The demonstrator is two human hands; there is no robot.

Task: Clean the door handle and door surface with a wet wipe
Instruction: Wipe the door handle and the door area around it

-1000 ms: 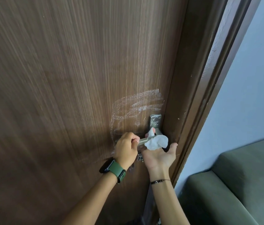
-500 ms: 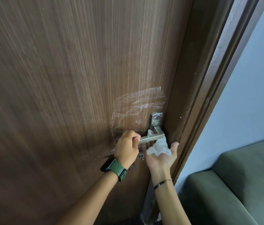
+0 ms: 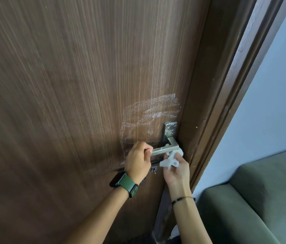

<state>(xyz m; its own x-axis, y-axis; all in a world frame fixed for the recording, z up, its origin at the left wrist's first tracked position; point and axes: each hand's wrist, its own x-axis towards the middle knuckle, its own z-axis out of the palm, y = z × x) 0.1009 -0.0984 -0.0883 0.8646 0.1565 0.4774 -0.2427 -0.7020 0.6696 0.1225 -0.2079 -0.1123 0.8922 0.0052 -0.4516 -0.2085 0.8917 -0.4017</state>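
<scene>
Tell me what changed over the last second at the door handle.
The right hand carried the wet wipe from on top of the door handle down to its underside. The left hand kept its grip on the lever's end; the smears on the door look unchanged.

To the right of my view, a dark brown wooden frame (image 3: 226, 95) runs diagonally from the upper right of the frame toward the bottom centre. Beyond it, a plain pale blue-grey wall (image 3: 268, 95) fills the right side. In the lower right corner stands a dark green upholstered sofa (image 3: 254, 205), evenly lit.
</scene>
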